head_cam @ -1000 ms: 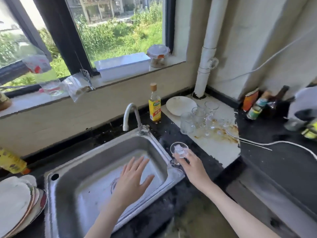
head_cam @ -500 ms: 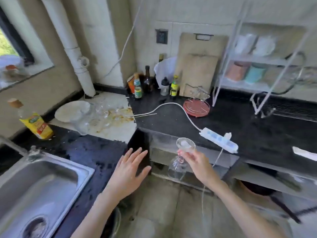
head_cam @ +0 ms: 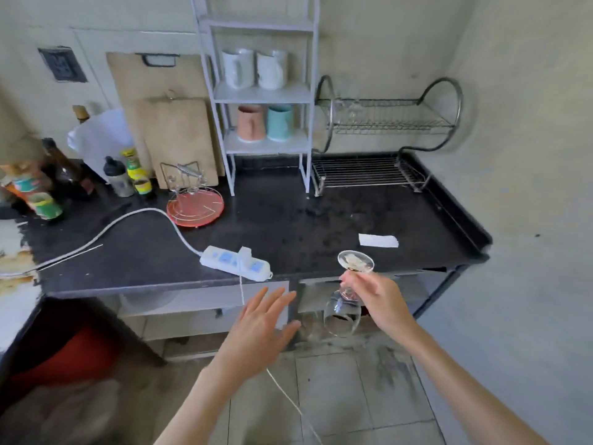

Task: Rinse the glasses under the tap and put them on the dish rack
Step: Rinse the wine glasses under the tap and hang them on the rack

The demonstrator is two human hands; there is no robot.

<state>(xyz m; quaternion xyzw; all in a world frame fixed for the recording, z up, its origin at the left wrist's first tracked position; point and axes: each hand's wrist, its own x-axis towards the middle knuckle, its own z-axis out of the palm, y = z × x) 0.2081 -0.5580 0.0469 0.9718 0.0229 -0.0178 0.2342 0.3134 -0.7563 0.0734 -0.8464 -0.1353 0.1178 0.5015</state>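
A clear stemmed glass point(head_cam: 343, 316) hangs upside down, foot up and bowl down, in front of the black counter's near edge. My right hand point(head_cam: 378, 301) pinches its stem. My left hand point(head_cam: 260, 326) floats beside it to the left, fingers spread and straight, holding nothing. The two-tier metal dish rack point(head_cam: 385, 123) stands at the back right of the counter against the wall, with a glass point(head_cam: 351, 109) faintly visible on its upper tier. The sink and tap are out of view.
A white power strip point(head_cam: 236, 266) with its cable lies near the black counter's point(head_cam: 305, 220) front edge. A white shelf point(head_cam: 263, 94) with mugs, cutting boards point(head_cam: 173, 136), bottles point(head_cam: 134, 175), a red tray point(head_cam: 195, 205) and a paper scrap point(head_cam: 378, 240) also stand there.
The view has swung right from the sink to the counter with the dish rack. My right hand carried the upturned glass along; my left hand left the sink and stays open.
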